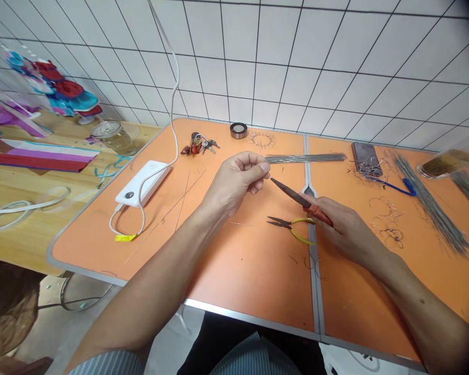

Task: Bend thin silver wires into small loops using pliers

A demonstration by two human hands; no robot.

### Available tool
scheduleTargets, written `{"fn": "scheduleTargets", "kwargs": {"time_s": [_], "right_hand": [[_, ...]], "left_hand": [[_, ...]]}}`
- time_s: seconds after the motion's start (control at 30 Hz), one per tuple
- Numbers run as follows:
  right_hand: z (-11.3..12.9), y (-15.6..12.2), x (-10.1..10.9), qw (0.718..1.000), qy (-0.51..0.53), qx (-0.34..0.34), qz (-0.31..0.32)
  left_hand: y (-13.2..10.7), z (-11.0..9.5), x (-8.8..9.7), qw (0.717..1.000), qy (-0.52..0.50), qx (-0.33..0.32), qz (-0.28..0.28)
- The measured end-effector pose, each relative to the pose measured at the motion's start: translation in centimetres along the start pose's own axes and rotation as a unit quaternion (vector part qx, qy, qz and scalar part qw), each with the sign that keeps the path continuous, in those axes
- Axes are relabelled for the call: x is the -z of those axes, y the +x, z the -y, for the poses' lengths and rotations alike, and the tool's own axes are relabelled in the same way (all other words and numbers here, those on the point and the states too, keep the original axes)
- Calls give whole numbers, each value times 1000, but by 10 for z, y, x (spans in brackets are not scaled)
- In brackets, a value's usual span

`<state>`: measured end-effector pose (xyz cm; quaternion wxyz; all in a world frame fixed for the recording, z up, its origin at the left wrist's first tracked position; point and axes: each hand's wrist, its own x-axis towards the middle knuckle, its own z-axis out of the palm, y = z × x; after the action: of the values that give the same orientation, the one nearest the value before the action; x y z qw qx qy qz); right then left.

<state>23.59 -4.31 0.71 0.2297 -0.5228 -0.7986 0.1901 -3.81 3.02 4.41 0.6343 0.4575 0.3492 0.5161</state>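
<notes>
Near the middle of the orange table, my left hand (244,177) is closed in a pinch on a thin piece of wire (269,177); only a small end shows past the fingertips. My right hand (342,224) is wrapped round the red handles of dark needle-nose pliers (291,192), whose tip points at that wire end. A small gap seems to lie between the tip and my left fingers. Just below, yellow-handled pliers (293,226) rest on the table with their handles spread. Beyond my left hand lies a bundle of straight wires (307,158).
A white power bank (143,183) with a cable, keys (203,144) and a tape roll (238,130) are on the orange table (258,291). To the right are a phone (366,159), a large wire bundle (433,205), bent wire pieces (391,232) and a cup (449,161).
</notes>
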Motion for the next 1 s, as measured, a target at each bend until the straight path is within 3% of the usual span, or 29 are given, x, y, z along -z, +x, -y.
{"fn": "scheduleTargets", "kwargs": {"time_s": [0.37,0.63,1.0], "right_hand": [[-3,3,-3,999,27,17,-7],[0,2,-5,998,59,1,8],[2,2,-5,996,91,-18,15]], "left_hand": [[3,1,2,998,-41,35,23],[3,-1,0,995,-75,59,6],[3,-1,0,997,-71,28,19]]}}
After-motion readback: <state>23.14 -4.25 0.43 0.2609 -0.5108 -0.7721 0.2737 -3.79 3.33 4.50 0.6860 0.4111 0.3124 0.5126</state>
